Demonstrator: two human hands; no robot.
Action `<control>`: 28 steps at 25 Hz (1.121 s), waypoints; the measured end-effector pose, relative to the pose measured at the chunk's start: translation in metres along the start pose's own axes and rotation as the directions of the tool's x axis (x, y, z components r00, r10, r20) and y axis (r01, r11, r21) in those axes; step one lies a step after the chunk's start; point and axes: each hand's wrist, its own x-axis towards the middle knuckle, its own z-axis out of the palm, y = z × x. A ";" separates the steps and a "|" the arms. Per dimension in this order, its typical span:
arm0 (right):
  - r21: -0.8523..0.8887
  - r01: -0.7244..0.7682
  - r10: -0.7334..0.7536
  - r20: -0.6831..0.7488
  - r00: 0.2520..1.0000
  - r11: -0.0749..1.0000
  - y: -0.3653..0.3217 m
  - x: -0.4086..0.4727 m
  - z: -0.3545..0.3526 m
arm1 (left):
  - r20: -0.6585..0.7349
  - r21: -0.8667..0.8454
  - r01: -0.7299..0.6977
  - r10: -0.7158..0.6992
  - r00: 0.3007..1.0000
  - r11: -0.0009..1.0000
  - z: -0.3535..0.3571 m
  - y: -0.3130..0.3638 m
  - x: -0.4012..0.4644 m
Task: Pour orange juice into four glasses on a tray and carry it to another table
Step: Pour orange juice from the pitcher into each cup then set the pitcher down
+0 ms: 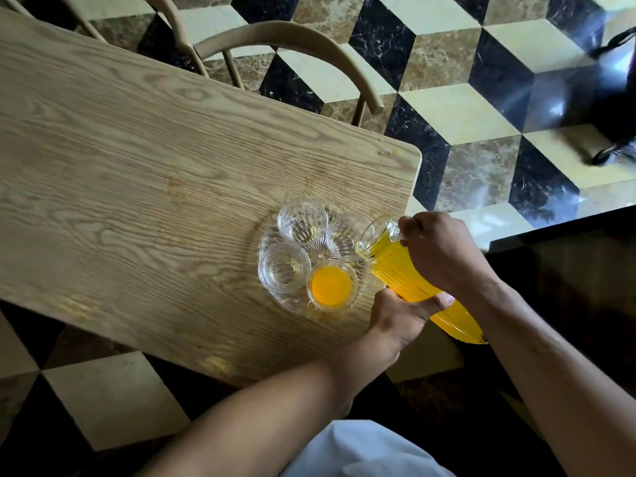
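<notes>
A clear glass tray [266, 237] sits near the right end of the wooden table and carries several glasses. The nearest glass [331, 285] holds orange juice. The left glass [284, 268], the far glass [303, 221] and the right glass [346, 239] look empty. A ribbed glass jug [399, 266] full of orange juice is tilted, its spout over the right glass. My right hand [440, 251] grips the jug's handle from above. My left hand [401, 316] holds the jug's body from below, thumb laid across it.
The wooden table [155, 166] ends just right of the tray, with its rounded corner [411, 154] beyond. Two curved-back chairs [292, 39] stand at the far side. A tiled floor [464, 108] surrounds it. A dark surface [568, 270] lies at right.
</notes>
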 end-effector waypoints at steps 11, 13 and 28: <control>-0.180 0.051 -0.039 0.067 0.997 0.982 0.002 0.007 0.009 | 0.083 -0.068 0.042 -0.036 0.996 0.997 0.001 -0.009 0.001; -0.176 0.045 -0.035 0.057 0.998 0.983 0.001 0.008 0.009 | 0.103 -0.068 0.061 -0.054 0.993 0.996 0.001 -0.012 0.003; -0.207 0.067 -0.062 0.029 0.998 0.976 -0.001 0.015 0.010 | 0.113 -0.152 0.116 -0.100 0.989 0.981 0.004 -0.021 0.022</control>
